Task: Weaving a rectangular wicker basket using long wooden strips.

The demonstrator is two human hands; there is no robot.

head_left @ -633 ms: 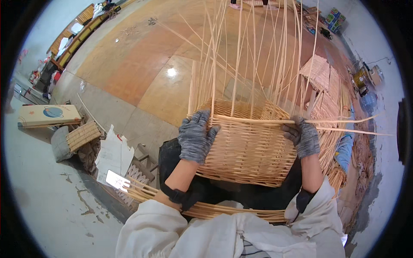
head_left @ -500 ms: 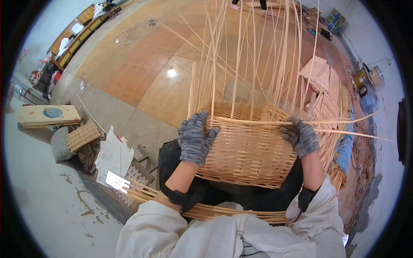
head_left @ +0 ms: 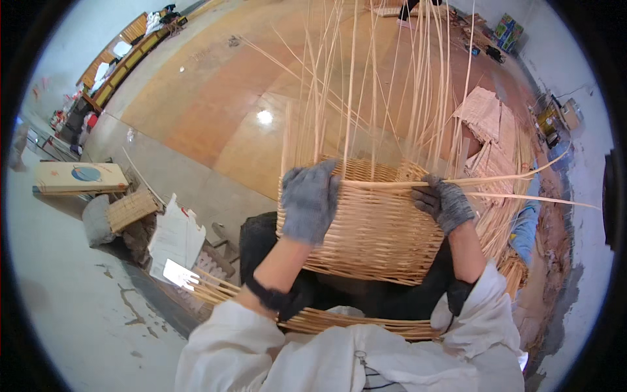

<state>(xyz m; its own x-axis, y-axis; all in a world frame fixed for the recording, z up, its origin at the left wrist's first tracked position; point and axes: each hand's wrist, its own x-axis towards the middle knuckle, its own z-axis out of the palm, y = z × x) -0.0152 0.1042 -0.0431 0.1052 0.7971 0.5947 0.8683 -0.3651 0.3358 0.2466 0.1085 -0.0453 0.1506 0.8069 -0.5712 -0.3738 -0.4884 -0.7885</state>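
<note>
An unfinished wicker basket (head_left: 382, 238) leans on black cloth (head_left: 258, 248) over my lap, its woven side toward me. Tall upright stakes (head_left: 353, 98) rise from its top edge. A weaving rod (head_left: 385, 185) lies along that edge, and its loose end runs out to the right. My left hand (head_left: 309, 202), in a grey knit glove and slightly blurred, is closed over the basket's upper left edge. Gloved likewise, my right hand (head_left: 445, 201) pinches the rod near the upper right corner. A second loose strand (head_left: 535, 198) sticks out below the first.
Bundled rods (head_left: 366, 324) lie across my lap. To the right are more loose rods (head_left: 499, 225) and a woven mat (head_left: 480, 117). A printed cardboard box (head_left: 81, 178) and a sheet of paper (head_left: 175, 238) are at left. A wooden bench (head_left: 124, 59) stands far left.
My left hand has shifted right along the basket's edge, its fingers now more curled over the top. My right hand has moved slightly left. The stakes have swayed a little.
</note>
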